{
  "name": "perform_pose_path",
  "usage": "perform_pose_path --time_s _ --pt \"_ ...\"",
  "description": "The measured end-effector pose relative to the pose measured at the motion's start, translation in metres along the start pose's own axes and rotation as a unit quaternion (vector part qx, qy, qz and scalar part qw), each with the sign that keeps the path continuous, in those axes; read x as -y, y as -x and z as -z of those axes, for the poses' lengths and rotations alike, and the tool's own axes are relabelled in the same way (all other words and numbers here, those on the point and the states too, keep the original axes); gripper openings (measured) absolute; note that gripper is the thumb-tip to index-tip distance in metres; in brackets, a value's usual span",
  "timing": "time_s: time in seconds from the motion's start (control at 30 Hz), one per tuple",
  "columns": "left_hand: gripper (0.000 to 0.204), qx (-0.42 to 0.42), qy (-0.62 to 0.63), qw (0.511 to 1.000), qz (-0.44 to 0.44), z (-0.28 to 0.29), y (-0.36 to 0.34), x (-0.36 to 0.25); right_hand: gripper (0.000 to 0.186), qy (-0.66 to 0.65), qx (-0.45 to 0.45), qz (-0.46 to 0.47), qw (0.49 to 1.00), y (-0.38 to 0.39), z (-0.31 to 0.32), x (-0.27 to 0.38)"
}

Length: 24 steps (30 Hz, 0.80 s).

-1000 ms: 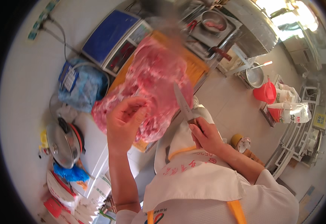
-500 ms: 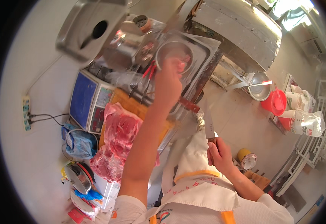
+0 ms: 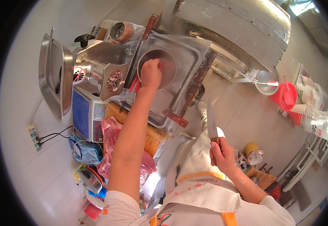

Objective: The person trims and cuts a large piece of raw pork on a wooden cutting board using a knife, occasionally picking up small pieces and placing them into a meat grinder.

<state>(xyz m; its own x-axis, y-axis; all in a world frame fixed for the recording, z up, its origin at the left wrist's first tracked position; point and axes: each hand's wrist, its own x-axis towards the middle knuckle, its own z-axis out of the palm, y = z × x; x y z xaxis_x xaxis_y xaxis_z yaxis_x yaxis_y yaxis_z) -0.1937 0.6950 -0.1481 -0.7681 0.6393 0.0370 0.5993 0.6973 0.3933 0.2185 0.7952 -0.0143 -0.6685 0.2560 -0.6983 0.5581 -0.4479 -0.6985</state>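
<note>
"Where's the knife?"

"In my right fingers (image 3: 217, 151); they're wrapped round the handle of the knife (image 3: 211, 120), its blade pointing away from me."

"And your left fingers (image 3: 155, 64)?"

"Curled, down over the round metal bowl (image 3: 170, 75) in the metal tray (image 3: 162, 103). I can't tell whether they're pinching anything; the inside is blurred."

"The meat (image 3: 110, 132)?"

"Well apart from my fingers — on the wooden board (image 3: 154, 141), showing on both sides of my left forearm (image 3: 132, 135)."

"Any writing about?"

"Small marks on the blade, red printing upside down on my white apron (image 3: 205, 197), more red print on the plastic bag (image 3: 319, 122) off to the right. A round sticker (image 3: 79, 75) on the meat grinder (image 3: 96, 66) shows a barred picture."

"How are your arms?"

"Left one stretched long, forward across the board; right one bent, low beside my apron — knife upright over the floor (image 3: 230, 96)."
</note>
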Motion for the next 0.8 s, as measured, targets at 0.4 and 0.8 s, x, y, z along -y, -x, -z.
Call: perform_pose_path --time_s 0.4,0.8 --pt "0.017 -0.008 -0.043 0.997 -0.056 0.020 0.015 -0.017 0.022 0.017 0.020 0.004 1.000 -0.009 0.003 0.014" --pt "0.020 -0.061 0.058 0.996 -0.039 0.037 0.017 -0.028 0.022 0.009 0.027 0.008 1.000 -0.004 0.004 0.004"
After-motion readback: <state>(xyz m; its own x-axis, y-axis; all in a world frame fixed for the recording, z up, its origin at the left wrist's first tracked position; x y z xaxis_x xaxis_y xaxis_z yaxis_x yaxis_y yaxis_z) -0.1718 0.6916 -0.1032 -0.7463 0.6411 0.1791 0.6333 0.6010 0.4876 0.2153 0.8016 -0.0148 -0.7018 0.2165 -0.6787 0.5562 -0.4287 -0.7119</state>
